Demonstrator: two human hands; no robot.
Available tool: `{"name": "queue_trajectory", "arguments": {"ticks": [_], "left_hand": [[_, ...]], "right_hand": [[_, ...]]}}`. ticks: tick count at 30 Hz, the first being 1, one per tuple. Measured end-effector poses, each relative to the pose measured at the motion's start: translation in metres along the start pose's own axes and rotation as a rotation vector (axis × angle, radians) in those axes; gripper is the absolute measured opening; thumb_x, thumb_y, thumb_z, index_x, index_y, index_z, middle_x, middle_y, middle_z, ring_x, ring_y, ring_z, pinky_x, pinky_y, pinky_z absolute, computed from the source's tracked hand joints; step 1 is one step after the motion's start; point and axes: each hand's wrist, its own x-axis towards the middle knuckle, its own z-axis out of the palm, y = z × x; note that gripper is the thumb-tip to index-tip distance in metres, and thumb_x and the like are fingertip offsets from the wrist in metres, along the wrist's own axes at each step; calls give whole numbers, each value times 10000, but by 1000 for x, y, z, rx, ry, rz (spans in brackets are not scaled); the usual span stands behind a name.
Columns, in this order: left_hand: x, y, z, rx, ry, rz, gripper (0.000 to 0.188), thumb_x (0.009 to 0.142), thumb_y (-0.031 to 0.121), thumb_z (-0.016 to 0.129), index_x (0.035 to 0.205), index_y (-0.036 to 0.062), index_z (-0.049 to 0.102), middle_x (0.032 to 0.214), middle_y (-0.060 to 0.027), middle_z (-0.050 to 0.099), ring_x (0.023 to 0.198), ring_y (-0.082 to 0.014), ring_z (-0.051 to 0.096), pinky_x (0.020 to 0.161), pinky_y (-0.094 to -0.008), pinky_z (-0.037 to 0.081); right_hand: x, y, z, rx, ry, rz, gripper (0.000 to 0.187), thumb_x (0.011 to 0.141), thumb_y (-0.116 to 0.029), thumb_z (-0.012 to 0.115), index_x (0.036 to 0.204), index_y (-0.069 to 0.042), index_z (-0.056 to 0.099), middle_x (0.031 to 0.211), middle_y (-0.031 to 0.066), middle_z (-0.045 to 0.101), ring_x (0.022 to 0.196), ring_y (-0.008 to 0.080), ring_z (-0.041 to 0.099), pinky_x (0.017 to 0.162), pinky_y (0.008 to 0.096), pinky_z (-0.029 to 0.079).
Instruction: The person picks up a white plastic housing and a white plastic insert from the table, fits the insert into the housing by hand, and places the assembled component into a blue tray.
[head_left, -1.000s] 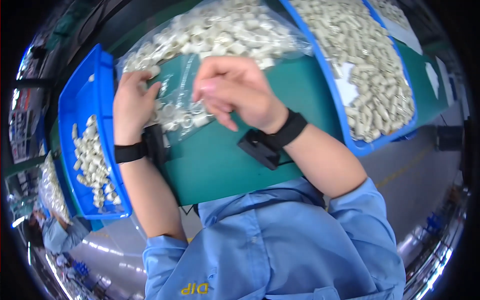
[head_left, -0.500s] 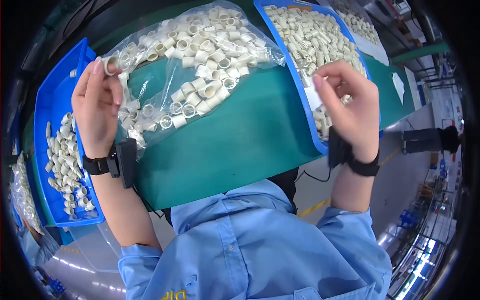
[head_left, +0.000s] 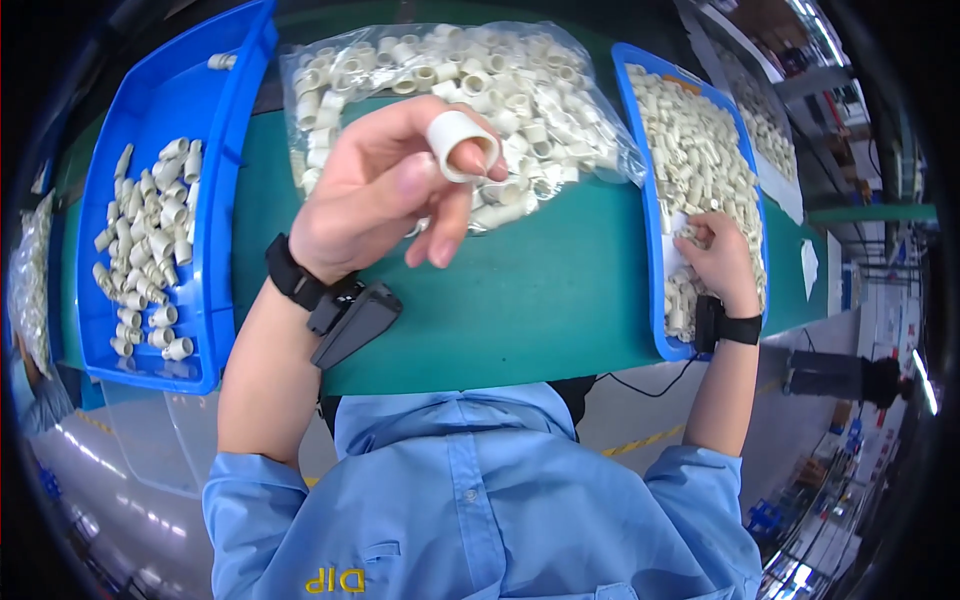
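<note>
Looking down from the head camera, I have the blue shirt nearest, then 2 black wrist straps, each carrying a small dark device. My left hand is raised over the green worktop, its thumb and index finger pinching 1 white tubular fitting; a fingertip shows through the bore, and the other fingers curl loosely below. My right hand reaches into the right blue tray, its fingers bent down among small pale fittings; I cannot tell whether they grip 1. On the left, a second blue tray holds a heap of stepped pale fittings, with a few apart at its near end and 1 alone toward its far end. Beyond my left hand, a clear plastic bag full of white tubular fittings lies across the worktop. Past the right tray, more pale pieces lie in a pile, and farther right is a person in dark trousers.
</note>
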Motion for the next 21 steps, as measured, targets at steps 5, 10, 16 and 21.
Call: {"name": "queue_trajectory", "arguments": {"ticks": [5, 10, 16, 21], "left_hand": [[-2, -2, -3, 17, 1, 13, 294, 979, 287, 615, 1029, 3, 558, 1100, -204, 649, 547, -152, 651, 405, -190, 437], [0, 1, 0, 49, 47, -58, 281, 967, 293, 636, 964, 34, 528, 1034, -232, 677, 572, -193, 697, 391, -199, 463], [2, 3, 4, 73, 52, -98, 306, 974, 315, 625, 960, 33, 507, 996, -257, 681, 593, -228, 716, 385, -223, 478], [-3, 2, 0, 61, 125, -77, 321, 1003, 327, 575, 984, 11, 522, 958, -211, 688, 589, -227, 710, 391, -223, 483]], "right_hand": [[1, -12, -8, 41, 18, 177, 253, 827, -146, 766, 1005, 10, 676, 783, 91, 634, 687, 151, 584, 659, 287, 471], [-3, -57, -40, 291, 379, 49, 217, 945, -186, 679, 1040, 9, 675, 826, 29, 664, 716, 98, 602, 671, 230, 468], [-10, -193, -58, 778, 424, -592, 260, 955, -143, 648, 1080, 82, 612, 930, 124, 641, 734, 123, 610, 645, 221, 466], [30, -240, -4, 1169, 246, -539, 199, 905, -13, 661, 1068, 66, 580, 951, 129, 634, 744, 163, 628, 662, 245, 486]]}}
